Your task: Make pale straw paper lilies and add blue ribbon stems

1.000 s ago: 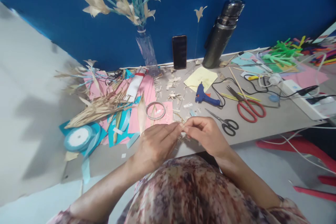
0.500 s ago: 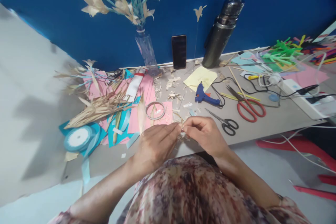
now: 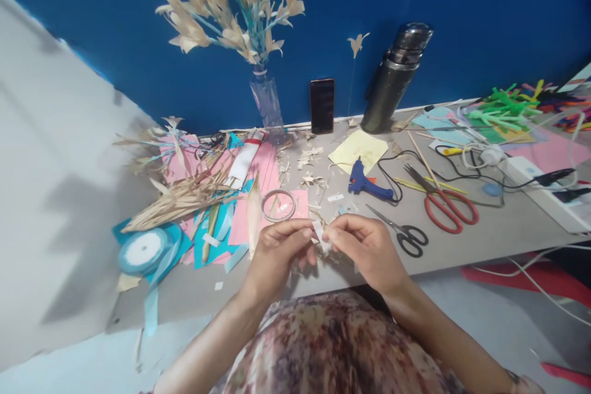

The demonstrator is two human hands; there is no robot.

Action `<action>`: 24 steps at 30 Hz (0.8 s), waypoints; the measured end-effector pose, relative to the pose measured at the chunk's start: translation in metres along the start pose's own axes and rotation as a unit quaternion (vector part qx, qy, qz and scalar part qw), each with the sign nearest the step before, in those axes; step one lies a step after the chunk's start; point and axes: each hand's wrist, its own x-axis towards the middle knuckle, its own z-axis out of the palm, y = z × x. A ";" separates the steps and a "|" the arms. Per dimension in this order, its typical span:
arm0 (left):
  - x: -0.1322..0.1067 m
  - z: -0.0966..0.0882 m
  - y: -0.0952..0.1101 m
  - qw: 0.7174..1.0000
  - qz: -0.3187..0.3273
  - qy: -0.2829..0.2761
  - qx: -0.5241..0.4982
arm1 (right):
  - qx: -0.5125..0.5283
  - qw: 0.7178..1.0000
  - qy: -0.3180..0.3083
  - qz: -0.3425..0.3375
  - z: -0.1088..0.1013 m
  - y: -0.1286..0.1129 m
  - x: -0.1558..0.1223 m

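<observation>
A small white strip, which looks like tape or its backing paper, spans the gap between my fingertips. My left hand pinches its left edge between thumb and forefinger, the other fingers curled loosely below. On the other side, my right hand is closed, thumb and forefinger at the strip's right edge. Whether a smaller piece sits in the right fingertips is too small to tell. Just beyond my left hand a roll of tape lies on pink paper. Husk scraps lie under my hands.
Small black-handled scissors, red-handled scissors and a blue glue gun lie to the right. Blue ribbon and dried husks are left. A bottle of husk flowers, a phone and a flask stand behind.
My hands have drawn slightly apart, and the white strip now shows between them. The left hand has turned so its thumb faces up. The whole view has shifted a little.
</observation>
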 end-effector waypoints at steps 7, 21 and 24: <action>0.011 0.006 0.002 0.993 -0.051 0.027 -0.102 | -0.025 0.999 0.031 0.010 -0.002 0.006 0.007; 0.026 0.000 0.009 0.957 0.207 0.049 0.198 | -0.048 0.997 -0.064 0.021 -0.010 0.002 0.033; 0.028 0.000 0.013 0.926 0.263 0.082 0.260 | 0.033 0.994 -0.089 0.054 -0.011 0.003 0.039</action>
